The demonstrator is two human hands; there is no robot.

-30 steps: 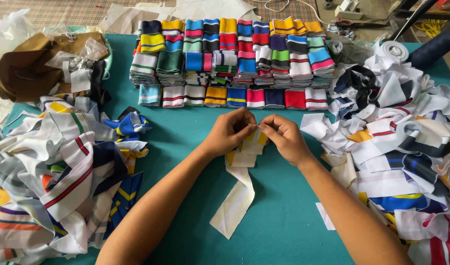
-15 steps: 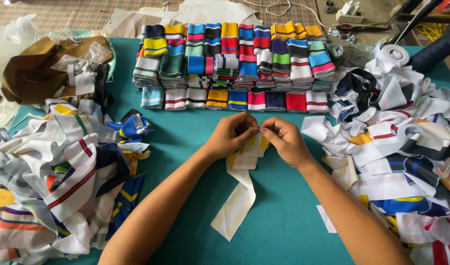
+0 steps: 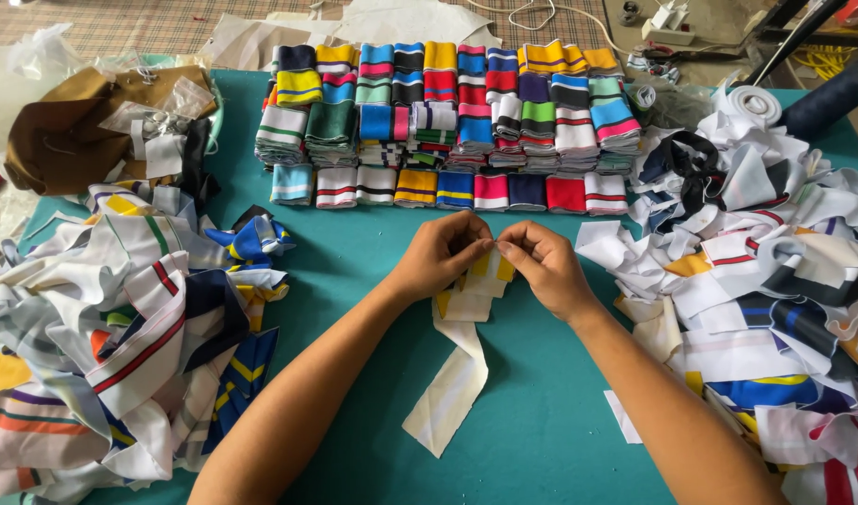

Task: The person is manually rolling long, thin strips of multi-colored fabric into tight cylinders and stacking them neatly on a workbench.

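Note:
My left hand (image 3: 441,254) and my right hand (image 3: 541,266) meet over the middle of the teal table (image 3: 541,411), both pinching the top end of a cream knit strip with yellow bands (image 3: 457,374). The strip is folded at the top under my fingers, and its long tail trails toward me and curls on the table. Just beyond my hands stand neat stacks of folded striped knit pieces (image 3: 447,122) in several colours.
A loose heap of white and striped strips (image 3: 120,318) lies on the left, another heap (image 3: 775,271) on the right. A brown cloth bundle with plastic bags (image 3: 83,131) sits at the far left corner. A white tape roll (image 3: 756,103) is at the far right.
My hands stay pinched on the strip's top end with only small finger movement. The view has shifted slightly.

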